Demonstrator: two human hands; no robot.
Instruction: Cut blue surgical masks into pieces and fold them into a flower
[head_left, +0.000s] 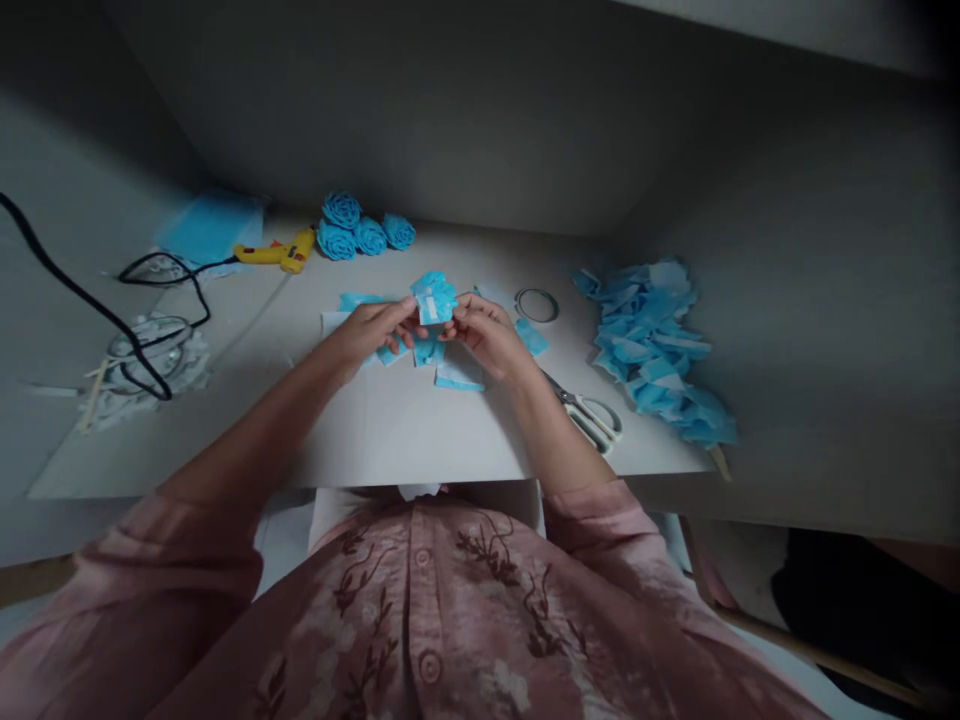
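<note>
My left hand (373, 328) and right hand (489, 330) held a blue flower (436, 297) in closed pinches. Scissors (570, 398) lay on the table (247, 425).

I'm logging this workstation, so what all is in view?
Flower piece: 1, blue-white, centre
Rosettes: 4, blue, back, left of centre
Glue gun: 1, yellow, back left
Cable: uncounted, black, left
Sheets: uncounted, blue, back left
Scrap heap: 1, whitish, left
Loose pieces: several, blue-white, centre
Ring: 1, grey, right of centre
Scissors: 1, pale handles, right
Scrap pile: 1, blue-white, right
Sticks: 2, tan, left and right
Table: 1, white, middle
Unclear object: 1, black, bottom right
Shirt: 1, pink, bottom
Left hand: 1, piece's left edge
Right hand: 1, piece's right edge
</note>
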